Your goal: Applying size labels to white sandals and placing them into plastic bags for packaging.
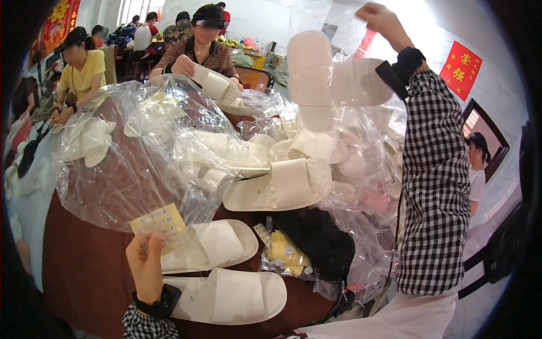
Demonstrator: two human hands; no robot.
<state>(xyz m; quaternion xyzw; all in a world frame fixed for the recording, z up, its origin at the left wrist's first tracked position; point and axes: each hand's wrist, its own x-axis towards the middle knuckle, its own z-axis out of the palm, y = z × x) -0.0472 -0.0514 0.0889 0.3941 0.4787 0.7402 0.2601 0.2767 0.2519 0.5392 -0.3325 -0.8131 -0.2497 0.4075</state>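
Note:
My left hand (145, 265) pinches a yellow sheet of small printed stickers (161, 222) above the table's near left part. Just right of it lie two white open-toe slippers, a nearer slipper (228, 296) and a farther slipper (217, 246), side by side with toes to the right. My right hand (387, 27) is raised high at the upper right, its fingers closed on what appears to be clear plastic film. Near it, in the film, a white slipper sole (309, 68) stands upright and another pale slipper (364, 82) lies crosswise. Where the fingers grip is blurred.
Clear plastic bags (130, 169) and more white slippers (276, 186) heap across the brown table (79, 254). A black cloth (316, 243) and a packet of yellow pieces (288, 253) lie near the middle. Opposite, a person in a striped top (186, 53) handles a slipper.

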